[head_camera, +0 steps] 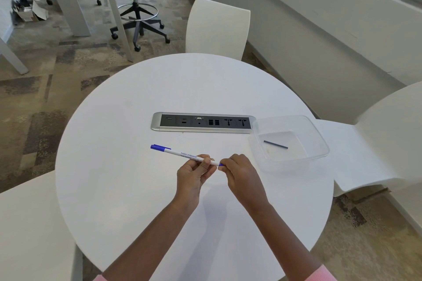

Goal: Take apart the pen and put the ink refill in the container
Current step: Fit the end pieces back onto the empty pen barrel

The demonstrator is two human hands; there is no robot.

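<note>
two hands meet over the round white worktop (127, 189), on the near side of the socket panel (157, 121) sunk into its middle. the left hand (193, 172) curls round the lower barrel of the pen (180, 153), and the right hand (239, 170) pinches the blue tip end, so most of that end is hidden inside the fingers; whether the tip piece has come loose cannot be told. the blue print along the barrel is too small to read. both pink sleeves are cut off by the bottom edge. the pen is a slim white plastic tube with a blue cap (159, 147) and clip, held above the worktop and slanting toward the panel's left end. just right of the panel sits the container (320, 141), a shallow clear plastic tub with rounded corners, one corner at the panel's right end. a thin dark rod (275, 144) lies flat on its floor. the panel has a brushed silver frame and a black face of sockets. beyond the panel stands a smooth white moulded chair (217, 27).
</note>
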